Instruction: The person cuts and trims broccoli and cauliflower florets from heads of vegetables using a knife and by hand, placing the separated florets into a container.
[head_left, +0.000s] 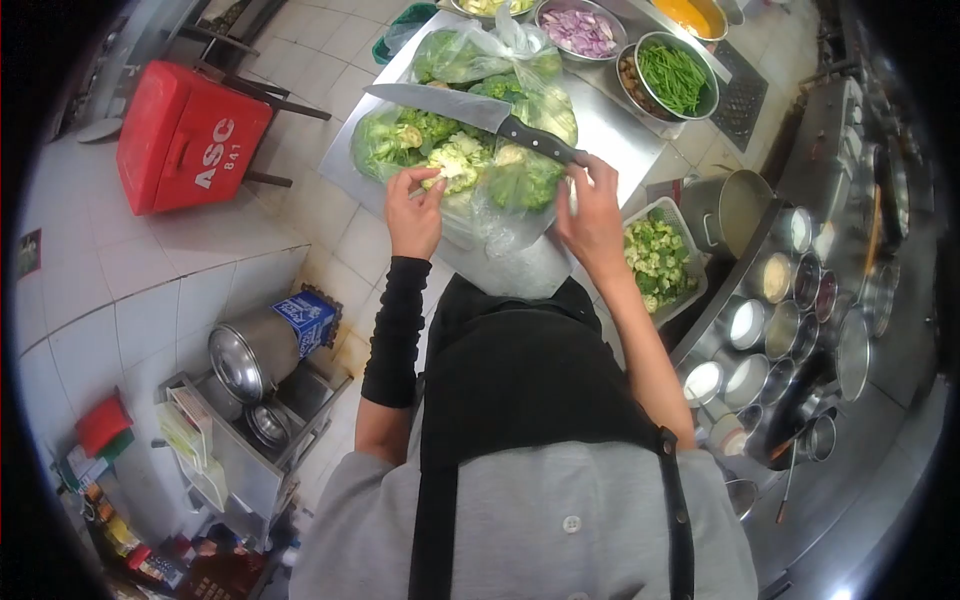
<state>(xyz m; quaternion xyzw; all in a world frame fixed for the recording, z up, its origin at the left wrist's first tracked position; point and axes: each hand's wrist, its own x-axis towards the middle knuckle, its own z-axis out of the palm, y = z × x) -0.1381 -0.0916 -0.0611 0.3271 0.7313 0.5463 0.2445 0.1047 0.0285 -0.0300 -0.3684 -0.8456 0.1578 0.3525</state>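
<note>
On a metal table lies a clear plastic bag full of green broccoli. My left hand has thumb and fingers pinched at the edge of a pale, yellow-green broccoli piece, its cut side showing. At the end of the black handle of a large kitchen knife, my right hand has its fingers curled round. The knife's broad blade points left across the top of the broccoli. My right palm and part of the grip are hidden.
Right of the table stands a white basket of cut broccoli beside a large pot. Bowls of green beans and chopped onion stand at the back. A red box is left; a counter with several containers runs along the right.
</note>
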